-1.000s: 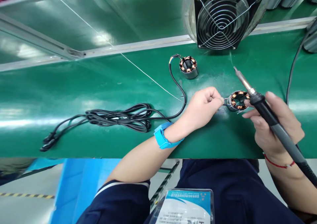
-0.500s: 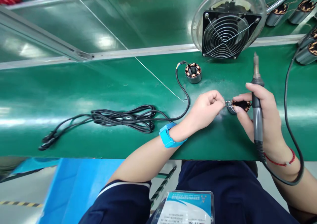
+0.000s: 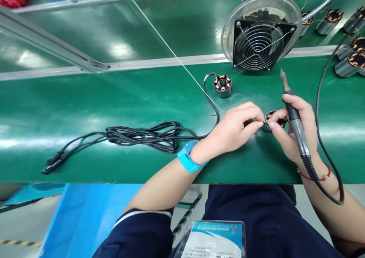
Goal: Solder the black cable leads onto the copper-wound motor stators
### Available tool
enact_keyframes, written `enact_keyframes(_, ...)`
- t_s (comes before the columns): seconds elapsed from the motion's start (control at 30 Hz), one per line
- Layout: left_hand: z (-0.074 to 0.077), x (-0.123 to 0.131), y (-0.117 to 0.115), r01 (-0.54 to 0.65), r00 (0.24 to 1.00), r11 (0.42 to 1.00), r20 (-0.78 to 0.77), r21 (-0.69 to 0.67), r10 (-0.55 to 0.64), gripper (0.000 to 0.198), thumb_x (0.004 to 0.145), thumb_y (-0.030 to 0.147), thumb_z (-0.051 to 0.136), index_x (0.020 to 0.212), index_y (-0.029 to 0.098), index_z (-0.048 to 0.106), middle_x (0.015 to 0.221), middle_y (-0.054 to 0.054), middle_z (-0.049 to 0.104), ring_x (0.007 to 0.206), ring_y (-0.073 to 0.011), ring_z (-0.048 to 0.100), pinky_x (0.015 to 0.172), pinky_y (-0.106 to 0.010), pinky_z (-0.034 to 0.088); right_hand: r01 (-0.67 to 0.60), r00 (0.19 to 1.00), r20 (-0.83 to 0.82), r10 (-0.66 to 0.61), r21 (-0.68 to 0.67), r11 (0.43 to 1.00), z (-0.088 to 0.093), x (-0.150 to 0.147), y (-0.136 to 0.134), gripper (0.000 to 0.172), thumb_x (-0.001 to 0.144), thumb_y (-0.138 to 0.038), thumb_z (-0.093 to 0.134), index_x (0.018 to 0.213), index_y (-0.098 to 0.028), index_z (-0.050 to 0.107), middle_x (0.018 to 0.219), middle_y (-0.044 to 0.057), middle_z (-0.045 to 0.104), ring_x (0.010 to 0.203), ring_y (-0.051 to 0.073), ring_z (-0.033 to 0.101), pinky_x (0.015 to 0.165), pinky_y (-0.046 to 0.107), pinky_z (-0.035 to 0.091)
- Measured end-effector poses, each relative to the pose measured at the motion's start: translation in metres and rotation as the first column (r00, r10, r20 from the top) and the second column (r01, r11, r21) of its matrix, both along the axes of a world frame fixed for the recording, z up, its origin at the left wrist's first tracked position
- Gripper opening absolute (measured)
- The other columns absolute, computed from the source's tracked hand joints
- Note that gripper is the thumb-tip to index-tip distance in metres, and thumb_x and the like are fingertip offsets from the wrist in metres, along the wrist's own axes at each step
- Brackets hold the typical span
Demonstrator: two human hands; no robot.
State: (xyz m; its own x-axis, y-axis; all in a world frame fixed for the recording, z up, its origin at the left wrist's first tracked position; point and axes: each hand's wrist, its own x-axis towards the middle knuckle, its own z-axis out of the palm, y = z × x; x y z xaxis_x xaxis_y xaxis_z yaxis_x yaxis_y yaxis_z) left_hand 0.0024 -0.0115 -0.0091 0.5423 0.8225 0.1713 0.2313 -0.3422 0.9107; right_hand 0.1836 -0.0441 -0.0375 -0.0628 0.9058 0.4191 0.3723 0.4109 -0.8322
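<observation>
left hand (image 3: 238, 127): on green bench top (image 3: 114, 98), fingers curled narrow, thumb and fingertips pinched against left edge of near stator (image 3: 270, 120); whether a fine lead is pinched there, cannot tell. Blue wrist strap (image 3: 187, 157) on the wrist.
right hand (image 3: 296, 130): just right of near stator, wrapped around soldering iron (image 3: 295, 121) handle; index finger and thumb reach left and touch the stator's top and right side.
soldering iron: held roughly upright, tip (image 3: 283, 76) pointing away from the person, up and right of near stator, not touching it. Black cord (image 3: 327, 163) loops off the handle past the right wrist.
near stator: small metal ring with copper windings, sits on bench top between both hands' fingertips, mostly hidden by them.
far stator (image 3: 222, 85): same type, beyond and left of near stator, well apart from both hands; black cable (image 3: 212, 106) joined at its left side.
cable bundle (image 3: 142, 135): coiled black cable, far left of near stator, lying flat, plugs trailing left.
fan (image 3: 261, 41): black square fan with wire grille in a clear round shroud, behind near stator, standing at the rail.
solder wire (image 3: 173, 54): thin pale strand running diagonally from upper left down toward the left hand.
other stators (image 3: 352, 58): several on the far right, beyond the right hand.
red cord bracelet (image 3: 313, 176): on right wrist.
</observation>
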Motion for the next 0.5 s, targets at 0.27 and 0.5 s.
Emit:
enact_keyframes(0.27, -0.003, 0.003, -0.002, -0.041, 0.995, 0.998, -0.086, 0.05, 0.045, 0.014, 0.078, 0.006, 0.049, 0.07, 0.017, 0.049, 0.08, -0.002, 0.057, 0.072, -0.0112, 0.051, 0.066, -0.025, 0.041, 0.078, 0.995, 0.064, -0.08, 0.019, 0.997, -0.002, 0.005, -0.005, 0.049, 0.086, -0.023, 0.063, 0.132, -0.028, 0.047, 0.086, 0.0, 0.069, 0.083, 0.018, 0.067, 0.08, 0.038, 0.056)
enact_keyframes(0.5, -0.009, 0.012, -0.01, -0.087, 0.989, 0.996, -0.123, -0.001, 0.086, 0.018, 0.071, 0.002, 0.046, 0.065, 0.018, 0.043, 0.075, -0.001, 0.054, 0.068, -0.0109, 0.047, 0.063, -0.026, 0.037, 0.168, 0.984, 0.019, -0.177, 0.23, 0.959, -0.004, 0.02, -0.033, 0.04, 0.084, -0.023, 0.065, 0.124, -0.025, 0.061, 0.082, 0.002, 0.069, 0.071, 0.02, 0.068, 0.064, 0.037, 0.056)
